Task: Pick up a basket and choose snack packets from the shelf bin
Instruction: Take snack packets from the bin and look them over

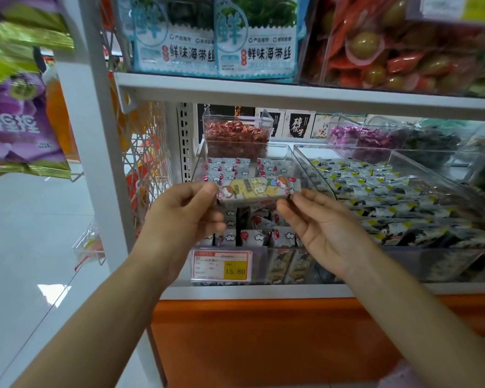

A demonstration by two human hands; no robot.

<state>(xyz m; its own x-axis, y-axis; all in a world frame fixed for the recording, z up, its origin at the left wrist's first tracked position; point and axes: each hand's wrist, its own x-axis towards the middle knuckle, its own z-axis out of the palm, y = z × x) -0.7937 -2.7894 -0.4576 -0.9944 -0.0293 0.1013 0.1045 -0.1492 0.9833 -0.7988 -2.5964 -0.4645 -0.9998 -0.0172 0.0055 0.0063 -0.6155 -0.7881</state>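
Item under task: one snack packet (256, 188), oblong, pale wrapper with yellow panel and cartoon figures. It is held level in the air, clear of the stock, in front of and above the shelf bin (312, 175).

Left hand (184, 219): fingers curled, thumb and fingertips grasping the packet's left end. Right hand (322, 231): thumb and forefinger pinching the packet's right end; the remaining fingers lie loosely extended, palm turned up and inward. Both forearms reach up from the bottom of the view.

The shelf bin is clear plastic, open-topped, and holds many small white packets (252, 236) printed with red shapes and clouds. A price tag (221, 266) reading 15.80 on a yellow patch is fixed to its front wall.

Behind the bin stands a small clear box (237, 133) of red wrapped pieces. Just beside the bin, to the right, a second clear bin holds black, white and yellow packets (389, 191).

The upper shelf (263, 92), white, carries light-blue bags (216, 37) with Chinese lettering and, to the right, a clear container with red and green items (389, 51).

Below the bins is an orange base panel (263, 345). Purple bags (14, 119) hang at far left over a pale floor (25, 233).
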